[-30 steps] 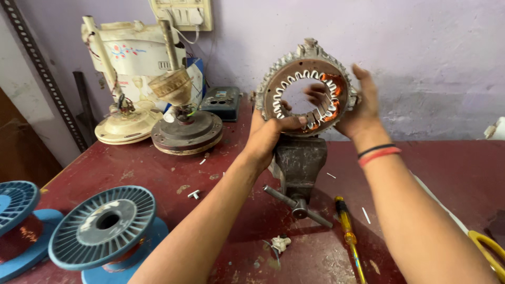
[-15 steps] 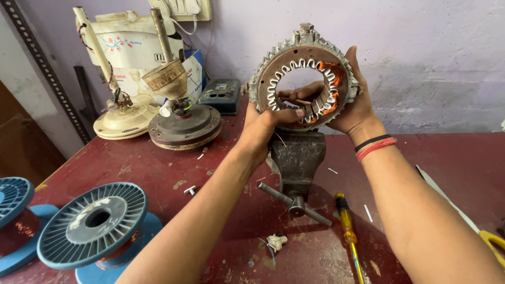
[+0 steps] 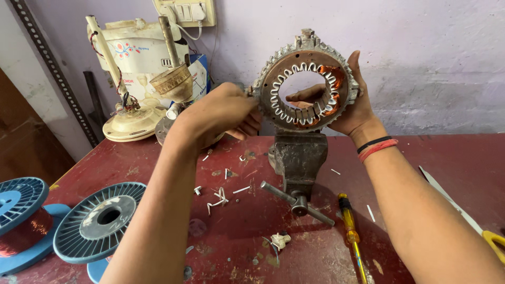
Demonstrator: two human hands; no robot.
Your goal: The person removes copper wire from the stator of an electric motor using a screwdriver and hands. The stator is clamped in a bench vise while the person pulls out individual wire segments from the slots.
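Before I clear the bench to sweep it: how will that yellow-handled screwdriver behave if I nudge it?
The screwdriver lies flat on the red table and its handle looks rounded, so it will probably roll rather than slide. Its shaft looks like stiff metal, so it is unlikely to bend. It seems light.

The right hand point(image 3: 353, 105) sits mostly behind the ring-shaped stator point(image 3: 305, 83), so only its fingertips show through the centre hole and along the rim; the left hand point(image 3: 218, 113) covers the stator's left edge, hiding what its fingers grip there. The vice point(image 3: 298, 158) conceals the stator's lowest part, so the clamping cannot be seen. The blue wire spools point(image 3: 94, 223) are cut off at the left and bottom edges, and the yellow screwdriver point(image 3: 350, 234) runs off the bottom.
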